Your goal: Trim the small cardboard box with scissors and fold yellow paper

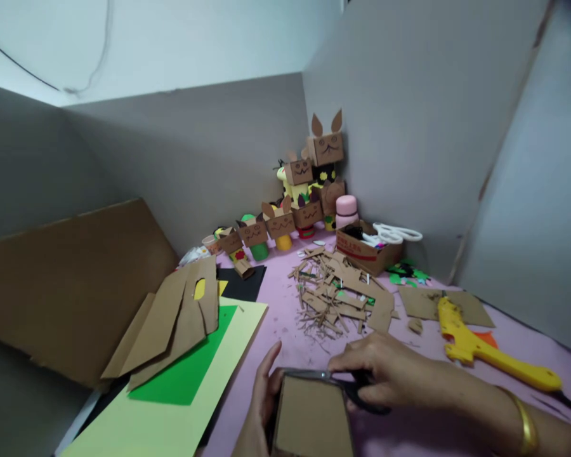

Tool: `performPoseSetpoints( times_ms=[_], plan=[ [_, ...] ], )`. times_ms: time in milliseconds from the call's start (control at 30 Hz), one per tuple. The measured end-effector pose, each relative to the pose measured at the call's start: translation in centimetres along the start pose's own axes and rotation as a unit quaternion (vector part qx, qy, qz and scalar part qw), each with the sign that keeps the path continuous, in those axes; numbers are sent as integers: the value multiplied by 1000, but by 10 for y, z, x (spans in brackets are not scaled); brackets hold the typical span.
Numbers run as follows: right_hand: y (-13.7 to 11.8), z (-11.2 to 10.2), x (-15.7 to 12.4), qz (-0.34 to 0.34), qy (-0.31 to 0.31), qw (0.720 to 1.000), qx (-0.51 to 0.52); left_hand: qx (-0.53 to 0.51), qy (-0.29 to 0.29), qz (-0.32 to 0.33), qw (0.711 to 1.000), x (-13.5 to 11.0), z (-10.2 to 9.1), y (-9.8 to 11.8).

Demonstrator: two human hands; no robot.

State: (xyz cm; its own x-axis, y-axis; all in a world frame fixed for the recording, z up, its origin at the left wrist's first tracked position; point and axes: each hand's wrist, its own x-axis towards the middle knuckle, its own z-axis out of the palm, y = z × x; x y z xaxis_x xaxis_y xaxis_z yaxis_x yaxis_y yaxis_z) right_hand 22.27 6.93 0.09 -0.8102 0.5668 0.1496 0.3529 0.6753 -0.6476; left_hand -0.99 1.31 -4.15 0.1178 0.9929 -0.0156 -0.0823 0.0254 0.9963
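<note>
Low in the view, my left hand grips a small cardboard box by its left side, thumb pointing up. My right hand is closed on black-handled scissors. The scissors' metal blades lie along the far top edge of the box, pointing left toward my left fingers. Whether the blades are cutting into the card I cannot tell. The lower end of the box runs out of the frame.
Cardboard scraps are heaped beyond my hands. A yellow glue gun rests at right by a cardboard piece. Colored sheets and cardboard flaps lie left. Cardboard animal figures, a pink bottle and a tool box stand behind.
</note>
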Motion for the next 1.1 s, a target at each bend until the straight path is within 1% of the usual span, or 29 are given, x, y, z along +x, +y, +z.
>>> performPoseSetpoints(
  times_ms=[33, 100, 167, 333, 433, 533, 633, 700, 767, 867, 1000, 1100],
  plan=[
    [1, 2, 1, -1, 6, 1000, -4, -3, 12, -12, 1000, 9, -3, -5],
    [4, 5, 2, -4, 13, 1000, -9, -28, 75, -68, 994, 23, -8, -12],
    [6, 7, 3, -4, 13, 1000, -8, -47, 103, -84, 990, 31, -11, -16],
    [6, 11, 7, 6, 12, 1000, -20, -78, 82, -41, 993, 27, -15, -15],
    [6, 14, 9, 7, 8, 999, -39, -61, 64, -8, 996, 21, -13, -10],
    [7, 16, 9, 6, 19, 999, -50, -40, 38, 28, 998, 10, -9, -5],
    [7, 15, 6, 34, 49, 997, -46, -5, 21, 63, 998, -6, -3, 3],
    [7, 10, 4, 57, 69, 995, -37, 27, 13, 55, 998, -14, 0, 11],
    [7, 5, 1, 69, 72, 995, -29, 41, 3, 38, 998, -18, 3, 19],
    [5, -2, -3, 59, 51, 997, -20, 55, 12, 39, 998, -19, 5, 27],
    [2, -7, -6, 45, 26, 997, -51, 69, 23, 58, 996, -18, 4, 28],
    [3, -7, -6, 40, 16, 996, -77, 68, 13, 47, 997, -17, 3, 25]
  ],
)
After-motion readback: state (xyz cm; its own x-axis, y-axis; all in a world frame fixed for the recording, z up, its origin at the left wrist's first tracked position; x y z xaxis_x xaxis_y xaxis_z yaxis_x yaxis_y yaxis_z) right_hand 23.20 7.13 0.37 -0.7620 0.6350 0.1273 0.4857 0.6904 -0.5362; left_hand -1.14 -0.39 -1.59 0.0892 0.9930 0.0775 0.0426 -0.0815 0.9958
